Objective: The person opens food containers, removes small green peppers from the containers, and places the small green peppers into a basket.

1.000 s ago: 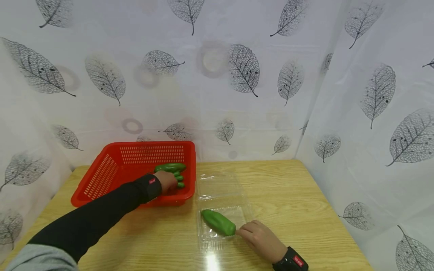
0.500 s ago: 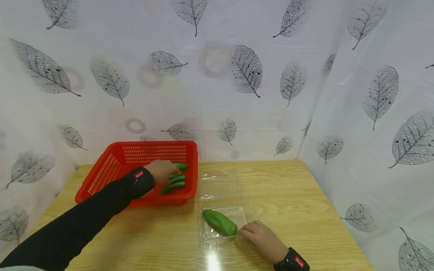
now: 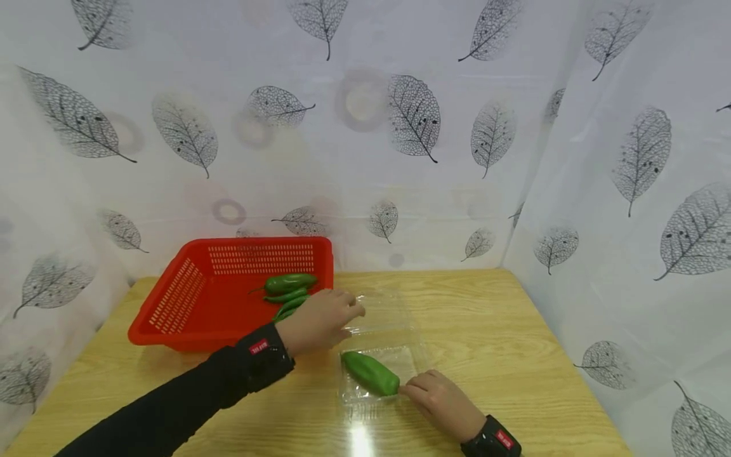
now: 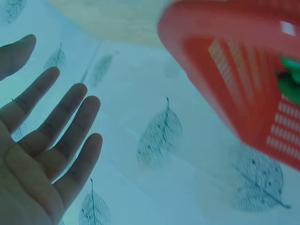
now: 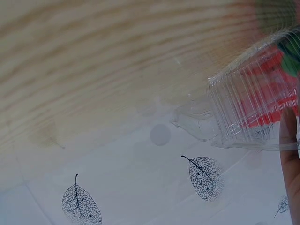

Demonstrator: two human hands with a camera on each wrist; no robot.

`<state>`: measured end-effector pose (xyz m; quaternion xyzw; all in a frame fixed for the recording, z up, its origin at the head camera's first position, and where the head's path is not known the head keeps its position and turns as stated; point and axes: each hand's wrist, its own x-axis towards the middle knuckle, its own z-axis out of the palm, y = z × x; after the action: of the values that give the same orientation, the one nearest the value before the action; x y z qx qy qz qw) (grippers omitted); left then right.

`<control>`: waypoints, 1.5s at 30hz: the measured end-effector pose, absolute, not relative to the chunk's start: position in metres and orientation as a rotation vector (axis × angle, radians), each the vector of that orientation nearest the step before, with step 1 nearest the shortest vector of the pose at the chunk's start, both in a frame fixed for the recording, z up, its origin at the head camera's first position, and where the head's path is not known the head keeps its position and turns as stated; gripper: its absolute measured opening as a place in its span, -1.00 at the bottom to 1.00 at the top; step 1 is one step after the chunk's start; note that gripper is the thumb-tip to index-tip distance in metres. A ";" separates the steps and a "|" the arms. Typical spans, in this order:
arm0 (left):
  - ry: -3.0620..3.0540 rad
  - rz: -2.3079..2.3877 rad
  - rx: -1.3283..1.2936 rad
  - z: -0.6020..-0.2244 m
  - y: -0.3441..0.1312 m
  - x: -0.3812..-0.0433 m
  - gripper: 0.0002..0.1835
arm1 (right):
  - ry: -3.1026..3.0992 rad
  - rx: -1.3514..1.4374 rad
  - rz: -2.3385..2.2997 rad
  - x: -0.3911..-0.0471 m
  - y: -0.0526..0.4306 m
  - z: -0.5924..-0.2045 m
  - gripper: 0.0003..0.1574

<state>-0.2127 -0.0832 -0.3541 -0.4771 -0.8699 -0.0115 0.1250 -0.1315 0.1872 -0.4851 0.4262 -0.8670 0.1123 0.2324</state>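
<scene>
My left hand (image 3: 322, 321) is over the red basket's right edge and the left side of the clear plastic box (image 3: 409, 360). Its spread fingers hold nothing in the left wrist view. A thick green pepper (image 3: 370, 374) lies slantwise in the box's near half, beside the lid half, which lies opened toward the back. At the box's right edge, my right hand (image 3: 442, 404) pinches the rim, close to the pepper's blunt end. In the right wrist view one finger (image 5: 289, 140) of it lies across the rim. The thumb is hidden there.
The red plastic basket (image 3: 228, 343) stands at the left of the wooden table (image 3: 480, 330). At its right end lie a fat green pepper (image 3: 289, 283) and several thin green chillies (image 3: 290, 296). A leaf-printed white sheet (image 3: 354, 158) hangs behind and along the right.
My left hand has come out of the basket, moving right and toward me with nothing in it, uncovering the peppers there. My right hand and the box have stayed put.
</scene>
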 end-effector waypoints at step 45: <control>-2.778 -0.070 -1.721 -0.472 -0.032 -0.210 -0.54 | -2.361 1.192 0.298 -0.133 0.186 -0.485 -0.64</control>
<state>-0.2101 -0.0320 -0.4721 -0.5253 -0.8483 -0.0215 -0.0634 -0.1327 0.1865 -0.4848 0.4348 -0.8618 0.1086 0.2376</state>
